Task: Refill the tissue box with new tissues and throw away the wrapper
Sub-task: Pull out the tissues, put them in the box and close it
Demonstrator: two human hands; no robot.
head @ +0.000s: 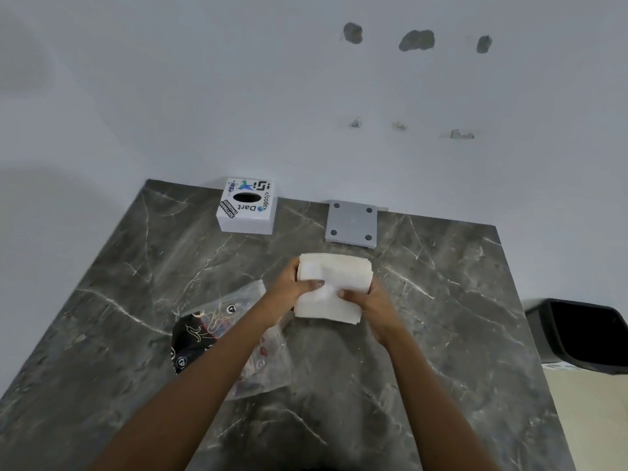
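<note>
A thick white stack of tissues [334, 277] is held just above the middle of the dark marble table [458, 317]. My left hand [289, 288] grips its left side and my right hand [368, 300] grips its right side, thumbs pressed on top. The clear plastic wrapper [231, 321] with black printing lies flat on the table under my left forearm, partly hidden by it. The white tissue box [246, 207], covered in stickers, stands at the table's far edge with its dark oval slot facing up. A grey square plate [351, 224] with corner holes lies to its right.
A black bin [584, 334] stands on the floor off the table's right edge. A pale wall with patched holes rises right behind the table. The table's right and left edges fall away close to my arms.
</note>
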